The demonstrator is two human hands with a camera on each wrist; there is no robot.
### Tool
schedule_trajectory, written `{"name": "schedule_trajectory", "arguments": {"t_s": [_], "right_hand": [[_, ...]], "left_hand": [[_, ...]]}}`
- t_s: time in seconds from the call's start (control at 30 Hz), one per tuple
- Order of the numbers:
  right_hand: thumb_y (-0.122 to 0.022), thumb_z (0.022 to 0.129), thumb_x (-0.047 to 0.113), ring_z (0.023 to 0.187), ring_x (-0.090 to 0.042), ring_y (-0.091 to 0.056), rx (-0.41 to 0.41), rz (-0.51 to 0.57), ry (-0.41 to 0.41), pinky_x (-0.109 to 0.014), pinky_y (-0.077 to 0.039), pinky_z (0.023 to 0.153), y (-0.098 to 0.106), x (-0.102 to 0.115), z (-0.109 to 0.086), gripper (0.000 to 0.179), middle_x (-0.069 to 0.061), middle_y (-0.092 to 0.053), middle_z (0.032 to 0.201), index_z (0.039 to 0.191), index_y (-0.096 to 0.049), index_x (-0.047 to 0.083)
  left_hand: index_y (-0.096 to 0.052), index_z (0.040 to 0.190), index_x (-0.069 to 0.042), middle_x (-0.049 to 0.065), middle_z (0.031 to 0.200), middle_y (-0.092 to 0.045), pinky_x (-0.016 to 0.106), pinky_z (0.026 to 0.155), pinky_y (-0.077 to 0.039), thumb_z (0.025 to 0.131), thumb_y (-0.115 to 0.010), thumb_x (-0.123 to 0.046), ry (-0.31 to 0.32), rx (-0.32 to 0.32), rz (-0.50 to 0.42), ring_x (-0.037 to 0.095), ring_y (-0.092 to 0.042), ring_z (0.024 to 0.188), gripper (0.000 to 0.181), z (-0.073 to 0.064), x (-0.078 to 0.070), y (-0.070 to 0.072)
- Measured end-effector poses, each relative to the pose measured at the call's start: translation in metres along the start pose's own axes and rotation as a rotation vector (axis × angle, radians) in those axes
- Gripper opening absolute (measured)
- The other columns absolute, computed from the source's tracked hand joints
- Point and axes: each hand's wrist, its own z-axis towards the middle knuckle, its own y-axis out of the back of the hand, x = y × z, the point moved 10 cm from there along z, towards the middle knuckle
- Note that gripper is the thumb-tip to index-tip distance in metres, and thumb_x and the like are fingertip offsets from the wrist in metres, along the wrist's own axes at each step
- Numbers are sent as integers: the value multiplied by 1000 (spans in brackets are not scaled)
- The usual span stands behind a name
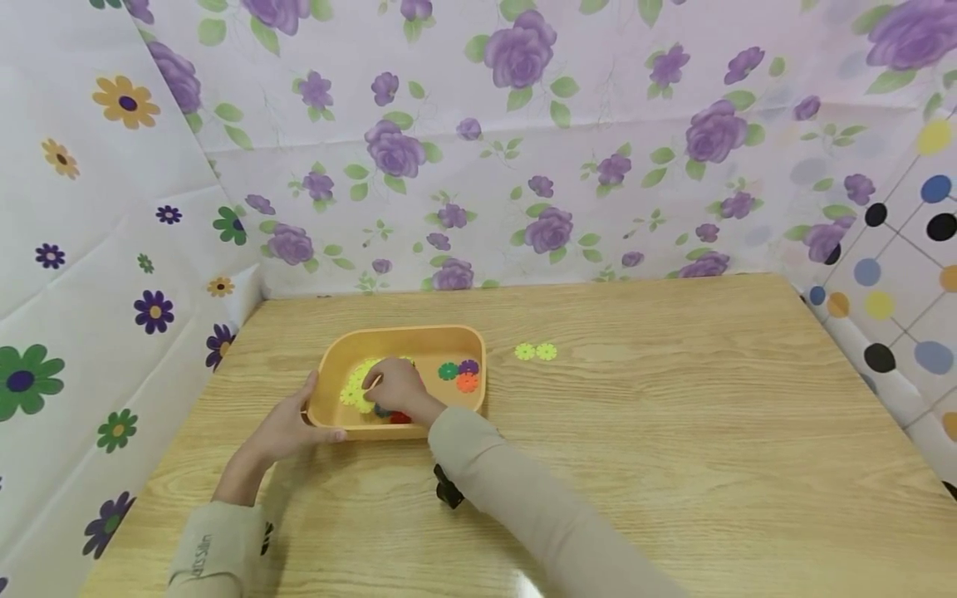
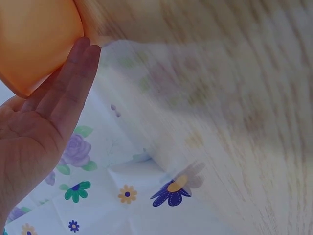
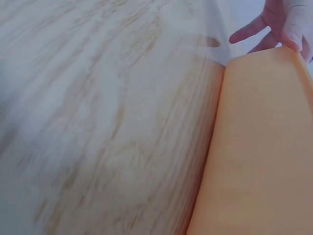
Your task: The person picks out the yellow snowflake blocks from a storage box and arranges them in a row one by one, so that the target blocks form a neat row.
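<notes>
A shallow orange plastic bin (image 1: 419, 334) sits on the wooden table. My left hand (image 1: 287, 425) rests against its left end, thumb along the near rim; the left wrist view shows straight fingers (image 2: 63, 93) along the outer wall. Inside, my right hand (image 1: 398, 384) reaches down with bent fingers over a pile of yellow snowflake-shaped discs (image 1: 351, 390). I cannot tell whether a disc is between its fingertips. A red disc (image 1: 399, 418) shows below that hand. Green (image 1: 448, 371), purple (image 1: 468, 366) and orange (image 1: 467, 383) discs lie together at the bin's right side.
Two yellow discs (image 1: 536, 352) lie side by side on the table (image 1: 673, 432), right of the bin. Floral sheeting (image 1: 463, 149) hangs behind the table's far edge, and patterned sheets stand at both sides. My right forearm (image 1: 538, 498) crosses in front of the bin.
</notes>
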Motion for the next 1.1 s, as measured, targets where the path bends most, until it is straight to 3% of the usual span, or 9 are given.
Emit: {"name": "schedule_trajectory", "arguments": {"t_s": [0.2, 0.4, 0.53, 0.67, 0.97, 1.1], "right_hand": [[-71, 79, 13, 71, -9, -57, 5, 74, 9, -20, -45, 58, 5, -2, -3, 5, 3, -64, 82, 83, -73, 11], [-70, 79, 10, 61, -11, -57, 9, 156, 34, -20, -45, 53, 11, -5, -7, 7, 2, -64, 81, 85, -72, 7], [-68, 81, 7, 57, -20, -60, 30, 267, 17, -22, -47, 49, 15, -9, -11, 10, 1, -62, 73, 89, -70, 3], [-65, 82, 6, 63, -30, -62, 48, 325, 12, -25, -48, 50, 22, -10, -16, 11, -1, -62, 69, 92, -69, 0], [-65, 83, 6, 68, -35, -61, 53, 358, 30, -31, -51, 61, 39, -13, -21, 15, -5, -63, 73, 96, -69, -1], [-65, 82, 6, 64, -33, -60, 52, 349, 45, -26, -48, 57, 45, -15, -22, 15, -11, -63, 71, 95, -69, -2]], "left_hand": [[2, 141, 10, 34, 143, -11, 55, 101, -20, 68, -79, -34, -1, 4, -18, 44, -19, 129, 117, 1, 3, -1], [2, 141, 10, 35, 142, -14, 54, 99, -24, 69, -79, -34, -12, 1, -12, 43, -27, 126, 116, 1, 2, -1], [2, 140, 10, 37, 140, -17, 54, 98, -26, 69, -79, -33, -14, -3, -14, 43, -33, 123, 116, 1, 3, -2], [2, 140, 10, 37, 140, -18, 53, 99, -26, 68, -80, -34, 0, -6, -7, 43, -34, 123, 118, 1, 4, -2], [1, 141, 10, 36, 141, -16, 55, 100, -22, 67, -79, -39, 24, -6, 20, 45, -27, 126, 120, 2, 5, -1], [1, 141, 10, 36, 141, -15, 55, 101, -21, 66, -80, -39, 27, -7, 17, 45, -25, 127, 121, 3, 5, 0]]}}
